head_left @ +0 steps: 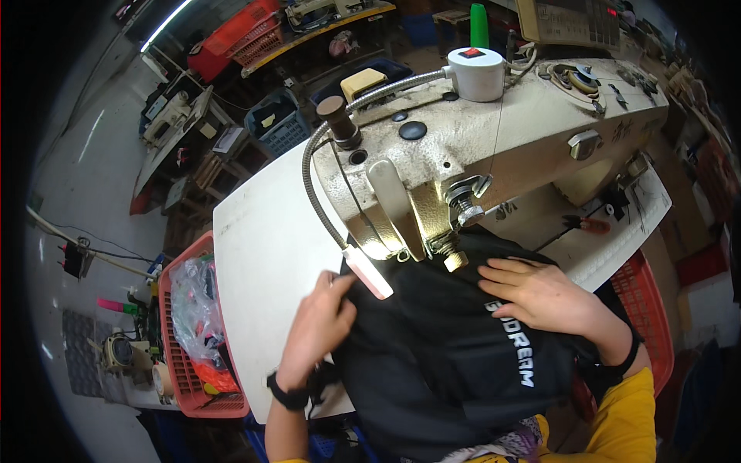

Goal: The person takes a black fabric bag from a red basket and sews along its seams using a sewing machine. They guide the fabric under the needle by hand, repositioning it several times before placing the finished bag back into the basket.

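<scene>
A black garment (448, 347) with white printed lettering spreads over the front of the sewing machine table and hangs toward my lap. Its far edge runs under the head of a cream industrial sewing machine (494, 131); the needle and presser foot are hidden. With curled fingers, my left hand (320, 328) grips the garment's left edge. My right hand (544, 297) lies flat on the cloth to the right of the needle area, fingers stretched out. Between the hands, a small lamp (369, 274) on a bendy metal neck lights the cloth.
The white tabletop (262, 231) extends left of the machine. Orange-handled snips (593, 225) lie under the arm at right. A pink basket (204, 405) with plastic bags stands at left, another red basket (648, 316) at right. Behind are a blue crate (278, 123) and other machines.
</scene>
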### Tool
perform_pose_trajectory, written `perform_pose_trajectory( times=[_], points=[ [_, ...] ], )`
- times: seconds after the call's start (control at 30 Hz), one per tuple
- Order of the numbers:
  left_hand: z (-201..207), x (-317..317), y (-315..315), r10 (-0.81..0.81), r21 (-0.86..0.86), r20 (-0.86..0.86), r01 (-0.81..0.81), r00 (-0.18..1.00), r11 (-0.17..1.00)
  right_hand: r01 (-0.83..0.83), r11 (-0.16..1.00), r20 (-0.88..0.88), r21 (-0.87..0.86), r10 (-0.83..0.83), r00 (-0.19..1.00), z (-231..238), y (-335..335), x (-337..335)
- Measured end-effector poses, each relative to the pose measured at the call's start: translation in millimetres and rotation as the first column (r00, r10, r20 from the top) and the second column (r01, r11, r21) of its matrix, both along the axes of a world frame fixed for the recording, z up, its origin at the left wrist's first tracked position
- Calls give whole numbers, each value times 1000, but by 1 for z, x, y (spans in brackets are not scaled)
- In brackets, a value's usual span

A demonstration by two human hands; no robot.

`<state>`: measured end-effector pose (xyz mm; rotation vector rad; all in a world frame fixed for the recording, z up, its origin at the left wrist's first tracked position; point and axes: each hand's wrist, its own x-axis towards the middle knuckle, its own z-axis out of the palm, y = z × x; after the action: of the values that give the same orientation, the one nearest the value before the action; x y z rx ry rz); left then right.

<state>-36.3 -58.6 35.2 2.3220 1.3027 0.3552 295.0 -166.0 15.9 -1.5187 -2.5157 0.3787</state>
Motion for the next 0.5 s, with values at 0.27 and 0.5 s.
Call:
perform_pose_trajectory(
  times=[0.27,0.5],
  points=[
    [-26,24,-33,159,-260,378,-60,912,964,-140,927,57,348,128,990,17,14,-64],
    [-4,17,-36,173,44,275,-192,946,980,39,992,88,117,-49,995,-20,-2,-65]
  ],
)
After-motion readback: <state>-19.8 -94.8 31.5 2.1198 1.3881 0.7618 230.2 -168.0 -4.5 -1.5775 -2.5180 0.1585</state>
